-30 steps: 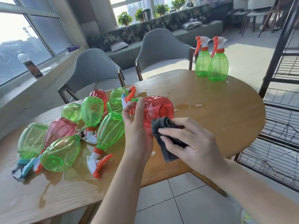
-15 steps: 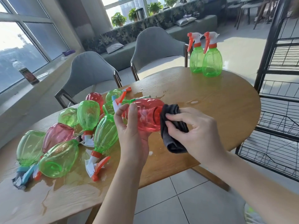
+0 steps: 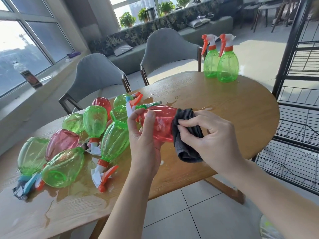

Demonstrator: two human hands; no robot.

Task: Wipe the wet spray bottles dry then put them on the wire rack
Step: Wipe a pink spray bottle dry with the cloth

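Red spray bottle (image 3: 158,123) is held in the air over the near edge of the table (image 3: 224,107), not resting on it. Long axis runs roughly level and parallel to that edge: nozzle end toward the wet pile at the left, base toward the wire rack (image 3: 296,100) at the right.

Left hand (image 3: 145,140) grips it at the neck and shoulder, thumb across the top, fingers curled round underneath. Right hand (image 3: 212,137) pinches a dark folded cloth (image 3: 186,135) and presses it onto the base end, so the cloth sits at the opposite end from the left-hand grip, straight along the axis.

Judgement: wipe travel is along the bottle, base toward neck, with the left hand turning it. Trigger head is mostly hidden behind the left hand, so I can't tell if it's dry.

The rack is on the right-hand side, past the table's right edge; the right hand is nearer, but it's full of cloth. The handoff probably goes base-first.

Two green bottles (image 3: 222,66) stand upright at the far right edge. The pile of wet bottles (image 3: 96,130) lies on its sides in puddles near the left end.
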